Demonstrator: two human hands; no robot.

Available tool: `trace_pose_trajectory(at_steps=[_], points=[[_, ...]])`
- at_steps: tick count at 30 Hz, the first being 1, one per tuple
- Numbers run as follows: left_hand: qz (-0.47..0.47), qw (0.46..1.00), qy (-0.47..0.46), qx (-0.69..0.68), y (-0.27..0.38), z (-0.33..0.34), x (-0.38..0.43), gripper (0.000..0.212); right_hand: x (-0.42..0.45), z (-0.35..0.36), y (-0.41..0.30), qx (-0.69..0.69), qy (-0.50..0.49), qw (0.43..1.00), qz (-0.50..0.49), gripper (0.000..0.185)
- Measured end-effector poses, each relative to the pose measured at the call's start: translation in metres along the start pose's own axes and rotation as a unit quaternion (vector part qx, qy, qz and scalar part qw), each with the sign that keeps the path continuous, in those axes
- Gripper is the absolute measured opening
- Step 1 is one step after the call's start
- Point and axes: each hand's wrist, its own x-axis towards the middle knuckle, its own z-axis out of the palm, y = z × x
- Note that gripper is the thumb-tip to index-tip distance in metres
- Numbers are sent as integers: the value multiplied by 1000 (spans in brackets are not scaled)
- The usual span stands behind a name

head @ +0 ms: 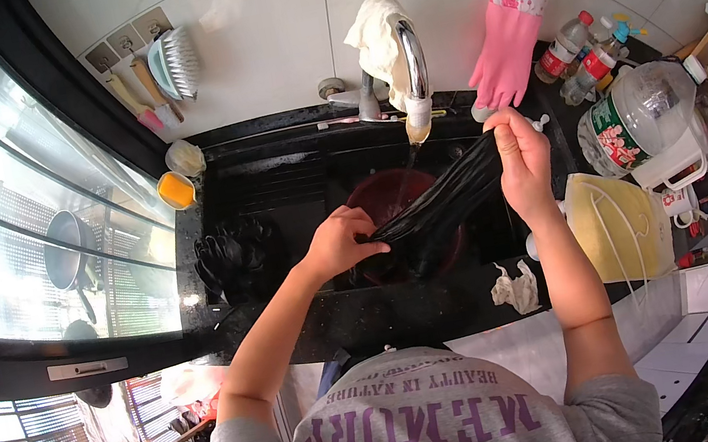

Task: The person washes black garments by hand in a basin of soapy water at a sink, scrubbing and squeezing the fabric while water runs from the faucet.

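Observation:
A wet black cloth [448, 191] is stretched on a slant over a red basin [383, 184] in the black sink. Its lower left end is pinched in my left hand [345, 240], while my right hand [522, 159] grips the upper right end in a fist. Part of the cloth hangs down into the basin. Water runs into the basin from the chrome faucet [413, 58], which has a white cloth [380, 39] draped over it. Another bunched black cloth [239, 252] lies on the left side of the sink.
Pink rubber gloves [511, 44] hang on the tiled wall, right of the faucet. Brushes [174, 64] hang at the left. Plastic bottles, a large clear jug [640, 113] and a yellow container [617, 224] line the right side. A crumpled white rag [515, 288] lies on the front counter edge.

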Motion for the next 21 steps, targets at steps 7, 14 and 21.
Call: trace_pose_trajectory(at_steps=[7,14,21], points=[[-132,967,48,-211,-6,16,2,36,-20,18,16,81,64,992,74,20],[-222,974,49,2,-17,65,28,28,-80,59,127,84,-50,971,220,24],[-254,957,102,91,-97,172,20,40,-192,128,221,-239,-230,875,353,58]])
